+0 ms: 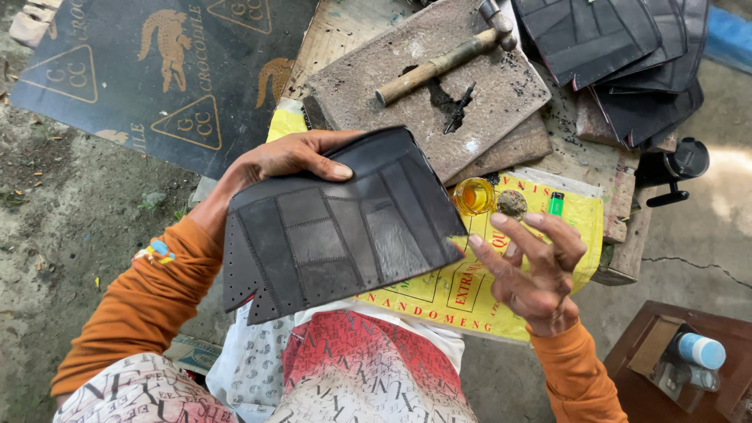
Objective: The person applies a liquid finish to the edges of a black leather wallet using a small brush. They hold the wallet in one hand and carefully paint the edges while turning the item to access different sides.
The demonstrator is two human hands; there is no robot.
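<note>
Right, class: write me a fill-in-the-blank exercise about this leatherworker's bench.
1. The left hand holds a stitched black ____ panel.
2. The hammer lies on a grey ____ slab.
3. Beside the small glass of yellow liquid stands a ____ lighter.
4. The right hand is ____.

Missing: leather; stone; green; empty

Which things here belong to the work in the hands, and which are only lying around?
In the work: left hand holding the stitched black panel; right hand open beside its edge.

Lying about: hammer, stone slab, glue cup, green lighter, stacked black panels.
</note>
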